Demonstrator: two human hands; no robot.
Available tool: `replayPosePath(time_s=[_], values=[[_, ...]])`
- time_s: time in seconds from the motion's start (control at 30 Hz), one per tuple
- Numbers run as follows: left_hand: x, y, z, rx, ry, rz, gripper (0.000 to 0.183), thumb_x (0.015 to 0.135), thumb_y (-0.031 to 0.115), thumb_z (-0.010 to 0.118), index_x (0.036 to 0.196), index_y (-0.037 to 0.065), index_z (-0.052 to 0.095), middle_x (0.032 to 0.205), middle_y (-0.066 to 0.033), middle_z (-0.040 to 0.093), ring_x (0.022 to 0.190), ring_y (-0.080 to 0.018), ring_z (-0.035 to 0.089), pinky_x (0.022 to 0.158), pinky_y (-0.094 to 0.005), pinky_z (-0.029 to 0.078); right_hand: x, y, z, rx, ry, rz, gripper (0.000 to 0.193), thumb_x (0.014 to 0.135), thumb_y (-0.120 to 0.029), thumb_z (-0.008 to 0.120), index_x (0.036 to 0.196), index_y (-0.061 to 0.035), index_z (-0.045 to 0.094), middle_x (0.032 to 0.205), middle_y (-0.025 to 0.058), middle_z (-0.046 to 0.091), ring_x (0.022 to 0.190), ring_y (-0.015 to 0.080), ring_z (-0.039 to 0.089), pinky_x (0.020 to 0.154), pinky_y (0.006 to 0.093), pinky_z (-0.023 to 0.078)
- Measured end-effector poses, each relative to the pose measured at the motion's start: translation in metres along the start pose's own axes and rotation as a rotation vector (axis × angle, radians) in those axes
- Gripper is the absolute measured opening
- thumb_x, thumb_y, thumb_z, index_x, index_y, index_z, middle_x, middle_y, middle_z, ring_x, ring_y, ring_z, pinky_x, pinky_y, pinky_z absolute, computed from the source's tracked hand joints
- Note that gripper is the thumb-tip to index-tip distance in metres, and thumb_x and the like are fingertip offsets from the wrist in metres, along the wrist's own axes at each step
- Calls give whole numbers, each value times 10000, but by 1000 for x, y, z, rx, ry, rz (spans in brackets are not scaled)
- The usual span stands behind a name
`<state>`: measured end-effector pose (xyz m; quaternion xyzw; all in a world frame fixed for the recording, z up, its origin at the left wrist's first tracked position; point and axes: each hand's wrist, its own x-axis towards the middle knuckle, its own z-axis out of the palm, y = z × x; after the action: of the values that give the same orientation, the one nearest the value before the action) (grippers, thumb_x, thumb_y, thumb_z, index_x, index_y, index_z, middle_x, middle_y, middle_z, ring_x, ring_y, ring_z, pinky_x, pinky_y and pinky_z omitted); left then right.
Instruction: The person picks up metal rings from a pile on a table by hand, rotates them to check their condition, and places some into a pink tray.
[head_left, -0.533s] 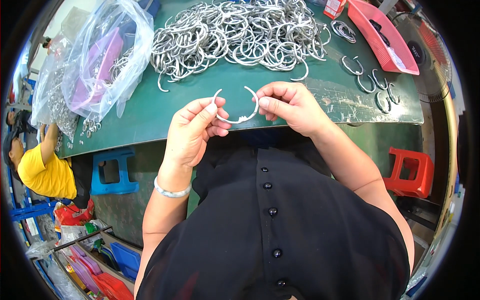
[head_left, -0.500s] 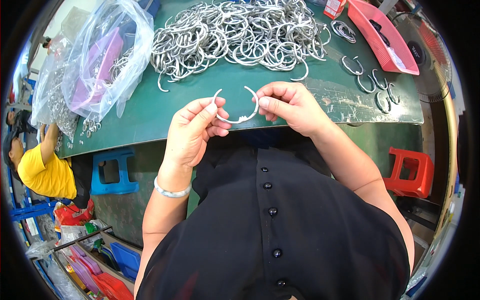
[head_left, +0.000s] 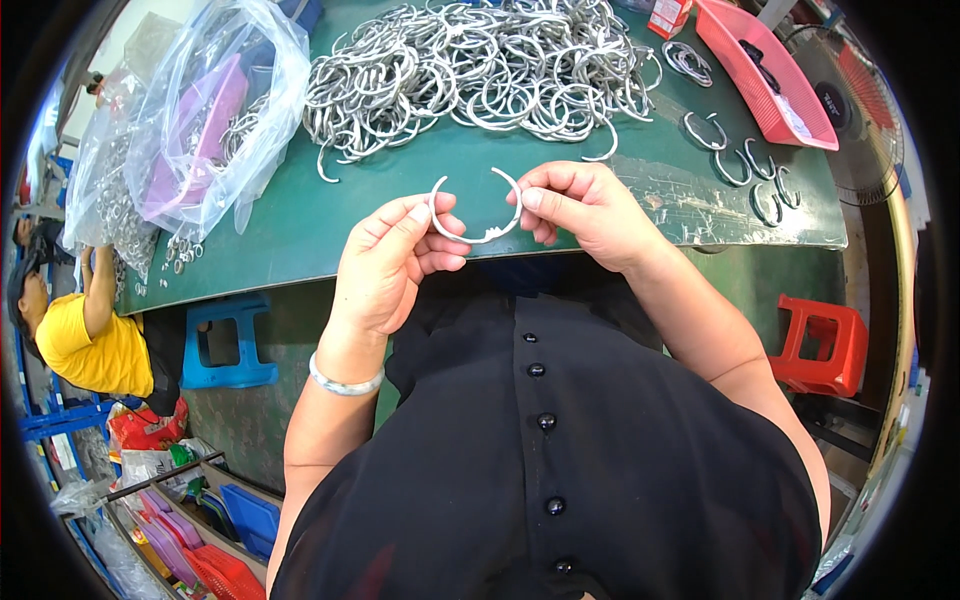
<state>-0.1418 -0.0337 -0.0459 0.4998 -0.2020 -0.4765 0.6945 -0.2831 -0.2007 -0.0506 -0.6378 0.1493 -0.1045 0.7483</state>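
Observation:
Between my two hands I hold a silver open cuff bangle (head_left: 490, 236), its gap facing away from me and a small raised detail at the near part of its curve. My left hand (head_left: 388, 262) pinches its left side between thumb and fingers. Thumb and fingertips of my right hand (head_left: 582, 208) are closed on the right side. The bangle is above the near edge of the green table (head_left: 400, 190). Beyond it lies a large heap of similar silver open bangles (head_left: 480, 75).
Several loose bangles (head_left: 733, 168) lie at the right, near a pink basket (head_left: 745, 85) and a fan (head_left: 850, 110). Left are clear plastic bags (head_left: 215, 130) with metal pieces, a person in yellow (head_left: 85, 345) and a blue stool (head_left: 228, 345). A red stool (head_left: 820, 345) stands right.
The bangle and both my hands have shifted very slightly to the right. My grip stays the same on both sides.

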Motion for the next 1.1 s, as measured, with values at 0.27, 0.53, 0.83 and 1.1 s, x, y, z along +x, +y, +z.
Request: replayPosePath(time_s=[0.27, 0.53, 0.83, 1.1], values=[[0, -1, -1, -45, -53, 15, 247, 894, 136, 435, 1044, -38, 526, 858, -116, 605, 738, -186, 609, 653, -273, 508, 0, 0, -1, -29, 13, -9, 174, 847, -163, 536, 878, -4, 601, 687, -3, 567, 585, 50, 500, 551, 189, 421], [-3, -11, 0, 233, -35, 351, 208, 850, 8, 482, 1048, -18, 540, 959, -132, 575, 816, -204, 597, 728, -310, 508, -2, -1, -1, -101, 45, -171, 150, 821, -131, 573, 900, -11, 615, 723, -3, 574, 640, 51, 507, 588, 194, 426], [-5, -8, 8, 560, -46, 753, 194, 800, -64, 526, 977, -24, 593, 915, -116, 559, 755, -134, 558, 673, -214, 454, -1, 2, -5, -410, 96, -535, 122, 787, -60, 588, 891, -9, 625, 742, 58, 597, 664, 118, 551, 610, 219, 427], [-9, -5, 7, 742, -58, 821, 204, 798, -67, 523, 995, -44, 571, 935, -145, 549, 788, -191, 581, 701, -263, 479, -1, 2, -6, -453, 111, -579, 116, 777, -39, 595, 885, -11, 629, 718, 49, 587, 644, 120, 542, 596, 221, 422]])
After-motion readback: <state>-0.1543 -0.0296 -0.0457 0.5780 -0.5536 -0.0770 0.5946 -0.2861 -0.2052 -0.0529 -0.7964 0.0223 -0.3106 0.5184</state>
